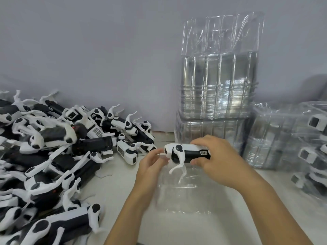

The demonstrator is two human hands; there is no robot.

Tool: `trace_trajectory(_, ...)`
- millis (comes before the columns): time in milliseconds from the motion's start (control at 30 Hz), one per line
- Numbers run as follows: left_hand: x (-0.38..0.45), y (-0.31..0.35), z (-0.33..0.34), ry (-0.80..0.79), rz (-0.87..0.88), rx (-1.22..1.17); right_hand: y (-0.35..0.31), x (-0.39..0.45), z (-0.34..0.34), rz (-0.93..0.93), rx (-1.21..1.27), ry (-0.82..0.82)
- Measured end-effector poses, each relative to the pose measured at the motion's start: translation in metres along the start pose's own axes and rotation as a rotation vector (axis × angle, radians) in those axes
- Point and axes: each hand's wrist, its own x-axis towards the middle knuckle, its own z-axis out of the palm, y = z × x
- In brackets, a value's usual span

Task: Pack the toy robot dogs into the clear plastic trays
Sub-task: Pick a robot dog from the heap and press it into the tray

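Nearest me lies the clear tray (178, 197) I am filling, flat on the white table (191, 230) and so transparent that I can hardly make out its pockets. My right hand (217, 160) is wrapped round the black-and-white toy dog (187, 153), gripping its body just above the tray's far end, while my left hand (150, 163) pinches the tray's far edge, thumb and fingers together on the thin plastic beside the dog's head. The risk, as I judge it, is in the thin white legs hanging down: if I press the dog in off-line they could catch a pocket wall and bend, or the light tray could skid or buckle under my pinch. To my left the heap of loose dogs (53, 156) sprawls close, with tangled legs near my elbow that a careless sweep could drag along. Farther right sit packed trays (311, 147), and behind them stands the tall stack of empty trays (217, 85) against the wall, which I could topple by reaching too wide.
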Motion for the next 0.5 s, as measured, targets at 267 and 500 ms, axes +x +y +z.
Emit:
trace_trajectory(267, 0.0, -0.002, -0.001, 0.061, -0.102, -0.129, -0.002, -0.001, 0.017, 0.036, -0.099, -0.053)
trace_trajectory(500, -0.001, 0.002, -0.002, 0.03, -0.162, -0.199, 0.0, -0.001, 0.022, 0.066, -0.143, -0.088)
